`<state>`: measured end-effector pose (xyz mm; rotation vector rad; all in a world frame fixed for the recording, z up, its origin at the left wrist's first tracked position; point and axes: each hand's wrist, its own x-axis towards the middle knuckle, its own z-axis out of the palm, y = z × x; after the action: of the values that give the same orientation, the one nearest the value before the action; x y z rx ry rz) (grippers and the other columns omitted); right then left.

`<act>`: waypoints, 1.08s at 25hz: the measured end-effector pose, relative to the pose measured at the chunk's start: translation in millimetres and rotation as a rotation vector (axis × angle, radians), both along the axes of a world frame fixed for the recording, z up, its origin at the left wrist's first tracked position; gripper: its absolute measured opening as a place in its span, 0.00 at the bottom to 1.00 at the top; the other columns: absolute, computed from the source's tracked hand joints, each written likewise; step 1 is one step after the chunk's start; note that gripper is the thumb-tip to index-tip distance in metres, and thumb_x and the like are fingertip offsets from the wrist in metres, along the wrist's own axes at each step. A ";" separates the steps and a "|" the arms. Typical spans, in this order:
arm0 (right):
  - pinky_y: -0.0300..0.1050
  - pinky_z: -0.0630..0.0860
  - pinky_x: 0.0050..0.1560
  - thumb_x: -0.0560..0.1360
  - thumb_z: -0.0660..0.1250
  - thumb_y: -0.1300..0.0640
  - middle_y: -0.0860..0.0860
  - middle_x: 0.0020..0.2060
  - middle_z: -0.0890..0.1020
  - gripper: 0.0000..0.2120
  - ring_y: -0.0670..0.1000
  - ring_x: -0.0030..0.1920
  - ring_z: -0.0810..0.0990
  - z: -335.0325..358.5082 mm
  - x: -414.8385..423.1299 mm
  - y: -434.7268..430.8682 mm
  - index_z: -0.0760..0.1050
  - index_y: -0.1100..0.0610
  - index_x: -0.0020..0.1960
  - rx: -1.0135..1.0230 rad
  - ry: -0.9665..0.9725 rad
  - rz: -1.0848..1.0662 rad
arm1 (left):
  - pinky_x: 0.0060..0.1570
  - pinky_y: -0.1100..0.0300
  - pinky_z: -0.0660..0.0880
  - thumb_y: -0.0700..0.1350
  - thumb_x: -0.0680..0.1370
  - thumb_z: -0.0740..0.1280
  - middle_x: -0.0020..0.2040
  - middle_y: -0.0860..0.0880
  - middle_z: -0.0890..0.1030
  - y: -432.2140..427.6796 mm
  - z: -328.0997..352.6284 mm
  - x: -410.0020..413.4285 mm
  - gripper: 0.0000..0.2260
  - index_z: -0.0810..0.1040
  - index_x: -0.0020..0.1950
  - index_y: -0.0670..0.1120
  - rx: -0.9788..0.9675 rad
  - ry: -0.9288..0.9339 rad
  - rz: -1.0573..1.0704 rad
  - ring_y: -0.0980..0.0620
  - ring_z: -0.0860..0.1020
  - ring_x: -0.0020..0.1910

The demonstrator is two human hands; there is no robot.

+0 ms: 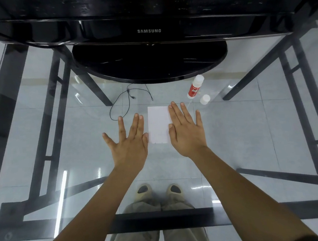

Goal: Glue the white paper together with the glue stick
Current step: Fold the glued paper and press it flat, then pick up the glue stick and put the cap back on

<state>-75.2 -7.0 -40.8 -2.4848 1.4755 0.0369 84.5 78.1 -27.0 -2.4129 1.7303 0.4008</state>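
White paper (158, 124) lies near glue stick (193, 89), loose cap (205, 99).

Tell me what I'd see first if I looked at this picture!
Two open hands, the left hand and the right hand, stretch out flat on either side of a white paper in the middle of a see-through glass table. Behind them looms a big black monitor. A red-and-white glue stick lies beyond the right hand with a small white cap beside it.
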 end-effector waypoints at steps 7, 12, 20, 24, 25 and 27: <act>0.57 0.38 0.72 0.80 0.42 0.47 0.47 0.77 0.46 0.26 0.50 0.75 0.39 -1.7 -0.7 0.2 0.40 0.52 0.76 -0.005 0.007 0.003 | 0.69 0.37 0.40 0.55 0.79 0.36 0.77 0.57 0.41 -39.4 -4.6 -16.0 0.22 0.32 0.71 0.55 -0.116 0.168 -0.096 0.50 0.35 0.74; 0.56 0.36 0.71 0.80 0.41 0.47 0.48 0.77 0.45 0.27 0.50 0.75 0.40 -2.4 0.2 -0.4 0.40 0.53 0.76 -0.013 0.030 0.001 | 0.67 0.40 0.35 0.56 0.77 0.33 0.77 0.56 0.41 -37.9 -15.0 -15.2 0.23 0.31 0.71 0.54 -0.123 0.103 -0.060 0.51 0.35 0.74; 0.50 0.34 0.71 0.81 0.40 0.47 0.48 0.76 0.43 0.26 0.46 0.74 0.37 5.8 -2.4 0.3 0.37 0.54 0.75 0.053 -0.062 -0.002 | 0.69 0.38 0.37 0.57 0.77 0.34 0.76 0.55 0.38 -38.7 -8.3 -14.4 0.24 0.30 0.70 0.53 -0.086 0.201 -0.051 0.51 0.34 0.74; 0.46 0.39 0.73 0.79 0.40 0.47 0.49 0.76 0.50 0.26 0.44 0.74 0.41 19.7 -8.2 14.9 0.45 0.54 0.75 -0.036 -0.272 -0.151 | 0.69 0.46 0.34 0.56 0.80 0.39 0.76 0.57 0.39 -40.6 3.6 -7.2 0.24 0.36 0.74 0.53 -0.248 0.506 0.037 0.59 0.34 0.71; 0.46 0.40 0.73 0.79 0.41 0.47 0.49 0.76 0.52 0.26 0.45 0.74 0.43 20.6 -10.9 20.3 0.47 0.55 0.75 -0.072 -0.300 -0.220 | 0.69 0.49 0.35 0.55 0.81 0.40 0.76 0.57 0.40 -41.9 7.3 -7.3 0.24 0.38 0.75 0.52 -0.302 0.546 0.032 0.60 0.35 0.71; 0.47 0.43 0.73 0.80 0.47 0.50 0.52 0.75 0.56 0.25 0.49 0.75 0.50 20.0 -21.6 28.2 0.51 0.56 0.75 -0.115 -0.323 -0.350 | 0.71 0.55 0.38 0.54 0.81 0.44 0.76 0.55 0.43 -47.8 16.6 -14.6 0.24 0.42 0.75 0.49 -0.361 0.639 -0.023 0.59 0.38 0.73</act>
<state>-96.8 21.3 -20.8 -2.1441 1.7751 -0.4998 69.9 30.4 -10.4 -2.6957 2.2376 1.0307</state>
